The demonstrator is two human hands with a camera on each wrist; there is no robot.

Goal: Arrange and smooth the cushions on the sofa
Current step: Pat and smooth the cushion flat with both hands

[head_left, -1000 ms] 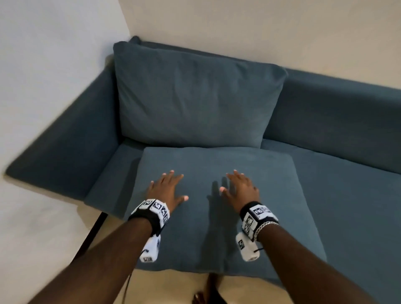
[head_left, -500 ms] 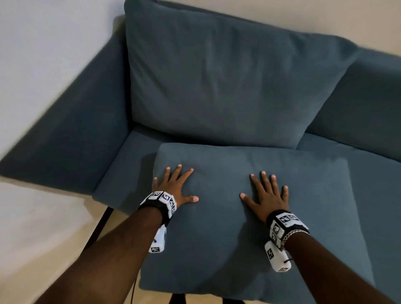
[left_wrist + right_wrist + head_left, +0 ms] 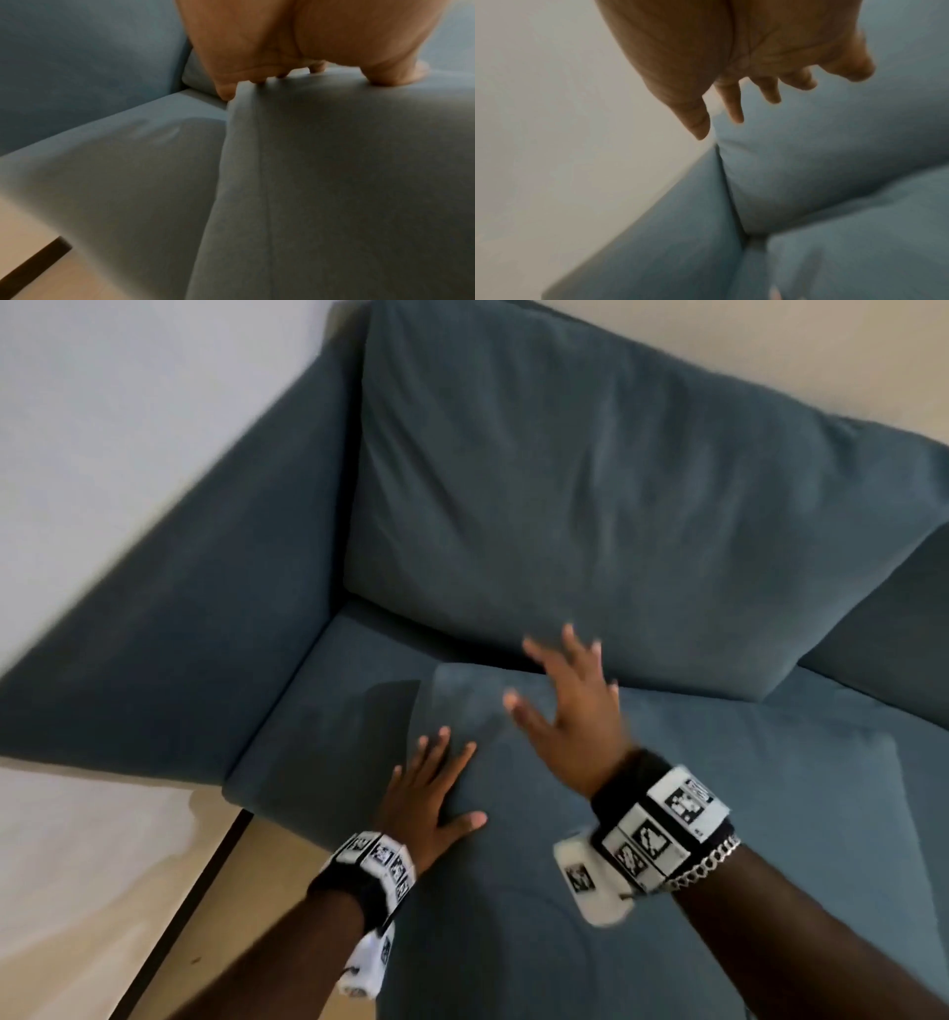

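Observation:
A loose blue-grey cushion [image 3: 667,839] lies flat on the sofa seat [image 3: 328,711]. Behind it a second, larger cushion [image 3: 590,505] leans upright against the sofa back. My left hand [image 3: 431,788] lies flat with spread fingers on the flat cushion's near-left part; the left wrist view shows the left hand [image 3: 295,67] pressing the fabric at the cushion's edge. My right hand [image 3: 570,701] is lifted off the cushion, fingers spread and blurred, near the lower edge of the upright cushion. In the right wrist view, the right hand [image 3: 757,97] hangs open in the air before the upright cushion [image 3: 834,162].
The sofa's left armrest [image 3: 179,634] runs along a pale wall [image 3: 128,403]. A dark sofa leg [image 3: 179,916] stands on the light floor [image 3: 77,891] at lower left. More of the seat [image 3: 924,762] extends to the right.
My right hand has lifted off the flat cushion and swung forward and left toward the upright cushion. The left hand stays pressed flat. The head view has moved closer and tilted.

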